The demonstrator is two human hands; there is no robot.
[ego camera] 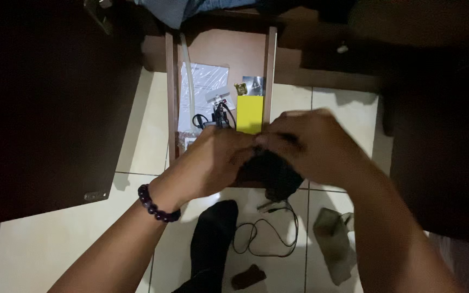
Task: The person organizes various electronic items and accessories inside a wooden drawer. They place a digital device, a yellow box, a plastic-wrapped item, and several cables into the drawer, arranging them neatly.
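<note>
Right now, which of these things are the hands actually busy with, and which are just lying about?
In hand:
- left hand and right hand, both gripping a black fabric bundle

Lying about:
- black sock on the floor
- thin black cable
- grey sock
- yellow card in the wooden drawer
- clear plastic bag

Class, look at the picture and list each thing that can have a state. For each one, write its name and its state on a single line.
Left hand: gripping the soft black cloth item.
Right hand: gripping the same item.
Shallow wooden drawer: open, on the floor.
Thin black cable: loose, looped on the tiles.
Yellow rectangular card: flat in the drawer.
</note>
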